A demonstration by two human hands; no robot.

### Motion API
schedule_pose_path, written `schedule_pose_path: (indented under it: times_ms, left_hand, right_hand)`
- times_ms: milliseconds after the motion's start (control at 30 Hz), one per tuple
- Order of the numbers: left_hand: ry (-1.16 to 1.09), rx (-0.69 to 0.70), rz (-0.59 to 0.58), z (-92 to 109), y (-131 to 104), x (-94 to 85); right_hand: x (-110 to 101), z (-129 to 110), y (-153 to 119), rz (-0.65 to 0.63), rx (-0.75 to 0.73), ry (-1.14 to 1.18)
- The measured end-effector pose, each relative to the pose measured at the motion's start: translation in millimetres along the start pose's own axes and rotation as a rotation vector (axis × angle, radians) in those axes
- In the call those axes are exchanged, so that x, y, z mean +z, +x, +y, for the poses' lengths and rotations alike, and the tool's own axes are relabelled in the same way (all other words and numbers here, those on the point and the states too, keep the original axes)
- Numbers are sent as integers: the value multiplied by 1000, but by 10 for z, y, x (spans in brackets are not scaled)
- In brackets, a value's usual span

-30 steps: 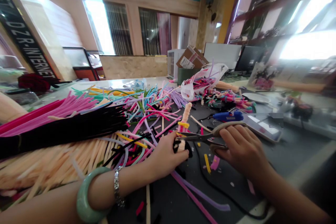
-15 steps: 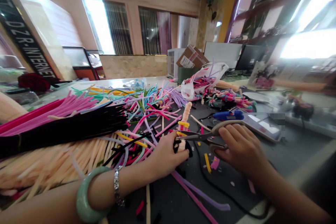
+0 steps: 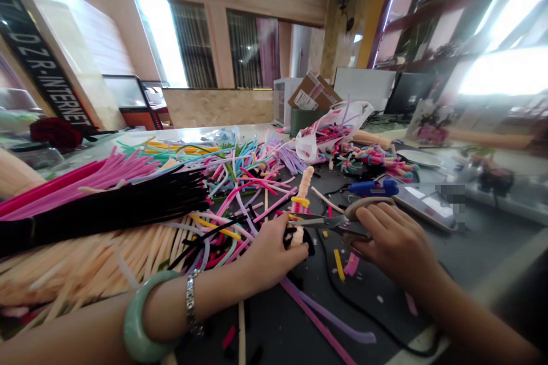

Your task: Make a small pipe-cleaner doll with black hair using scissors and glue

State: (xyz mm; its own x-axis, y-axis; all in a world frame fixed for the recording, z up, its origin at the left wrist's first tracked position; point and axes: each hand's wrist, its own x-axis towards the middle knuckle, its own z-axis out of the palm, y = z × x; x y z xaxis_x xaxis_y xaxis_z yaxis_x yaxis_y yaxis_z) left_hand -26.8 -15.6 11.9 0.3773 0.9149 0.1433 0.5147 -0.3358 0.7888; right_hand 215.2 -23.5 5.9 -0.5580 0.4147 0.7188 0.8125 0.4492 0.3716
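Near the middle of the head view, my left hand [image 3: 274, 254] is closed round a small pipe-cleaner figure [image 3: 303, 185], which has a peach twisted length pointing up, a yellow band and black parts below. My right hand [image 3: 391, 234] grips the handles of a pair of scissors [image 3: 314, 221]. The blades point left and lie across the figure just under the yellow band, close to my left fingertips. Whether they touch the figure's strands is too small to tell.
Bundles of black [image 3: 111, 205], pink and peach pipe cleaners [image 3: 98, 259] lie at left. Loose cut pieces cover the middle. Behind my right hand are a blue glue gun [image 3: 373, 187] and a phone [image 3: 423, 205]. A black cable [image 3: 342, 291] curves below the scissors.
The scissor blades have drawn closer together at the figure, and the handles have closed slightly. My left hand stays almost where it was.
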Motion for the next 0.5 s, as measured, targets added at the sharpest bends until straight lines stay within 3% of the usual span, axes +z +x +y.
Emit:
schedule_pose_path:
  times_ms: [500]
  left_hand:
    - [-9,7,-1,9,-6,0]
  right_hand:
    - [13,4,-10,-4,15,30]
